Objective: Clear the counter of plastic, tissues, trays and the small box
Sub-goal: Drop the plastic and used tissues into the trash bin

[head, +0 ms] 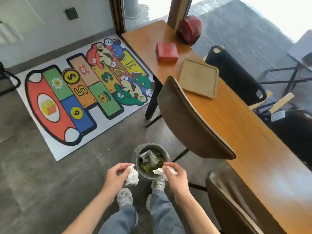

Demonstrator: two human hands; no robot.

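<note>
**Inspector:** Report the hands and what they carry.

**Operator:** From my remote seat I see the left hand [116,174] with its fingers [122,166] curled closed round a crumpled white tissue wad [132,175], held just beside the rim of the small round grey bin with a clear plastic liner [141,150]. The right hand [173,173] pinches a second crumpled white tissue [159,171] directly over the bin's near edge — my judgement is that both are held there so they can be dropped in.

**Inspector:** Contents of the bin?

**Operator:** Green scraps and a piece of clear plastic wrapping [149,157]; it looks fairly full. It stands on the floor between the person's shoes and the brown curved-back chair [190,119].

**Inspector:** What remains on top?

**Operator:** On the long orange-brown wooden counter [244,132], the flat beige rectangular tray [198,78] lies empty near the far end, and the small red square box [167,51] sits just beyond it, apart from it. A dark red round object [189,29] rests by the window — I cannot tell what it is. I judge the tissue step nearly done, tray and box outstanding.
</note>
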